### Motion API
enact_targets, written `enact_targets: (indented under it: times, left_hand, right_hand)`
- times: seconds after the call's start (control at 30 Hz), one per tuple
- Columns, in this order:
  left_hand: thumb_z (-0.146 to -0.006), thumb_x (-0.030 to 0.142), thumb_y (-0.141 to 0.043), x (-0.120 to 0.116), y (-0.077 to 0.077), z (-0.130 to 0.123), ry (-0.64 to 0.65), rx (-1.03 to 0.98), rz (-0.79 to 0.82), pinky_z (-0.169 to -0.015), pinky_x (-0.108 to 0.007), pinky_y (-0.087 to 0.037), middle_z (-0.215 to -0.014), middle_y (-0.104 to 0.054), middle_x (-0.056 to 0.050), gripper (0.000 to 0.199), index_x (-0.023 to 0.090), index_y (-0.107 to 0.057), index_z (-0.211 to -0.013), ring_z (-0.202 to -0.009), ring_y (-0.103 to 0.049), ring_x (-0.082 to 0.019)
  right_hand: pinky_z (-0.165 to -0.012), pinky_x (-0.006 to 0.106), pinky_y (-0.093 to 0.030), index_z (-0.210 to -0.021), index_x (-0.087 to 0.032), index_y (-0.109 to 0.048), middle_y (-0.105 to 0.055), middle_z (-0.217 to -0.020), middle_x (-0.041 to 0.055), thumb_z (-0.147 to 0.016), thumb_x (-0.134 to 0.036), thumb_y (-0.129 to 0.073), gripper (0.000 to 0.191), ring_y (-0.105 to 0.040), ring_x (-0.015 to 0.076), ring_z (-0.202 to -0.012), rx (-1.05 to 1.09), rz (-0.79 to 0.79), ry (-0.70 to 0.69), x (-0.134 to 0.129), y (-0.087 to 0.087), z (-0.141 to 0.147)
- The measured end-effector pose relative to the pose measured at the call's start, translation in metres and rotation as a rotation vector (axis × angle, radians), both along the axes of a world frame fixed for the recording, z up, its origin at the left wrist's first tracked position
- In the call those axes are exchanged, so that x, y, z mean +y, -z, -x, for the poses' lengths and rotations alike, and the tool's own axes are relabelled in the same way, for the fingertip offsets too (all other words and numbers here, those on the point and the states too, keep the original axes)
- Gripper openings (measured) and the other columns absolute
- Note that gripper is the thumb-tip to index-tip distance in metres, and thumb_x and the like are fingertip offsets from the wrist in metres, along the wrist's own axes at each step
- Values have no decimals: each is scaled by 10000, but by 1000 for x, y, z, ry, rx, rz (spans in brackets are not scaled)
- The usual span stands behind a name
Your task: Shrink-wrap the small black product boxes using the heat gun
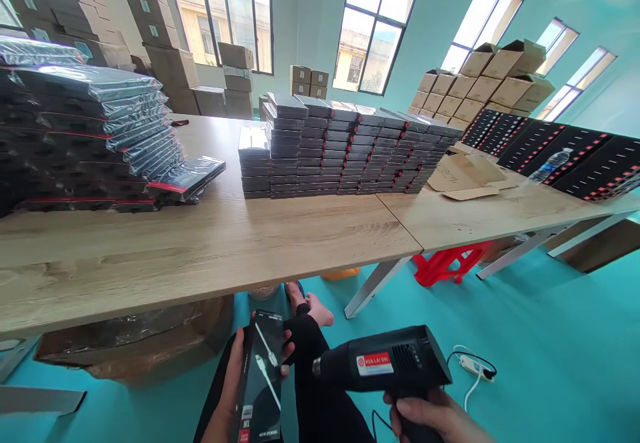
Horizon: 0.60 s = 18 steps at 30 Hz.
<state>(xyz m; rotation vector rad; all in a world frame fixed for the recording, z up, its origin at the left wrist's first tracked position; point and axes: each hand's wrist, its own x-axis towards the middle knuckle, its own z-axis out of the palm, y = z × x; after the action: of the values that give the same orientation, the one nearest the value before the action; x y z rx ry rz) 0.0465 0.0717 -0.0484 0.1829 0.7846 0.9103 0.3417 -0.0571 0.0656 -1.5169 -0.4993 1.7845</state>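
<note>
My left hand is closed around a slim black box with a white cable printed on its face, held tilted over my lap. In my right hand is a black heat gun with a red and white label, gripped by its handle. The gun's metal nozzle points left at the box, a short gap away from it. Beyond my knees, the wooden table carries a neat block of stacked slim black boxes. On its left lies a heap of black boxes in shiny clear film.
An open carton sits below the table at left. A red stool and a power strip with cords are on the floor at right. Flattened cardboard, a water bottle and more black boxes occupy the table's right part.
</note>
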Motion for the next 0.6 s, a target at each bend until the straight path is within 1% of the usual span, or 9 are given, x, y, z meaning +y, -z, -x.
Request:
enact_targets:
  times: [0.07, 0.17, 0.2, 0.27, 0.33, 0.4, 0.47, 0.57, 0.6]
  left_hand:
    - [-745, 588, -655, -7, 5, -5, 1, 59, 10, -607, -447, -573, -899, -771, -150, 543, 175, -704, -1095, -834, -737, -364]
    - [-725, 415, -709, -13, 13, -12, -85, 164, 14, -651, -465, -594, -862, -786, -110, 392, 166, -734, -1027, -826, -746, -355]
    - [-703, 365, -729, -14, 14, -13, -130, 214, 13, -661, -457, -599, -841, -789, -93, 332, 172, -744, -972, -820, -749, -346]
    - [-659, 274, -758, -13, 15, -13, -198, 296, 15, -682, -423, -607, -816, -793, -63, 247, 188, -750, -891, -813, -755, -321]
    - [-669, 277, -756, -11, 12, -12, -183, 263, 35, -703, -411, -610, -839, -797, -65, 255, 189, -754, -909, -828, -758, -314]
    - [-729, 320, -724, -11, 9, -12, -115, 140, 60, -725, -439, -611, -895, -799, -95, 317, 168, -750, -1007, -859, -756, -333]
    - [-782, 321, -688, -12, 7, -13, -69, 42, 80, -744, -470, -608, -932, -797, -123, 365, 138, -729, -1095, -882, -752, -352]
    - [-819, 285, -667, -15, 5, -19, -61, 11, 110, -763, -479, -605, -928, -799, -130, 385, 127, -701, -1169, -879, -754, -352]
    - [-825, 277, -666, -15, 4, -20, -65, 20, 122, -767, -478, -605, -920, -801, -125, 389, 135, -693, -1187, -873, -755, -349]
  right_hand:
    - [-472, 248, -426, -897, -112, -668, -681, -682, 30, -724, -434, -747, 375, -597, 134, -526, 2, -60, 64, 20, 3, 12]
    - [-484, 246, -444, -919, -115, -651, -670, -704, 24, -740, -426, -711, 364, -584, 128, -540, -16, -170, 94, 44, -8, 32]
    - [-489, 251, -444, -920, -123, -653, -668, -702, 20, -737, -414, -700, 347, -577, 129, -535, -6, -187, 34, 47, -15, 37]
    - [-510, 270, -437, -823, -143, -674, -636, -624, 0, -706, -353, -686, 241, -555, 139, -526, -38, -209, -223, 48, -33, 41]
    - [-597, 290, -448, -673, -171, -672, -618, -593, -11, -649, -255, -695, 90, -562, 163, -607, -195, -232, -491, 43, -49, 37]
    - [-660, 300, -446, -591, -192, -632, -626, -629, -12, -616, -185, -690, 63, -565, 184, -689, -376, -236, -586, 40, -57, 31]
    - [-640, 315, -448, -622, -196, -606, -607, -625, -6, -668, -241, -661, 85, -549, 180, -652, -438, -200, -502, 41, -55, 27]
    - [-598, 319, -463, -760, -182, -608, -558, -599, -13, -756, -406, -583, 226, -520, 167, -599, -381, -214, -305, 49, -46, 32]
    - [-590, 317, -466, -764, -177, -613, -556, -587, -15, -736, -419, -598, 244, -519, 166, -590, -345, -232, -294, 51, -44, 36]
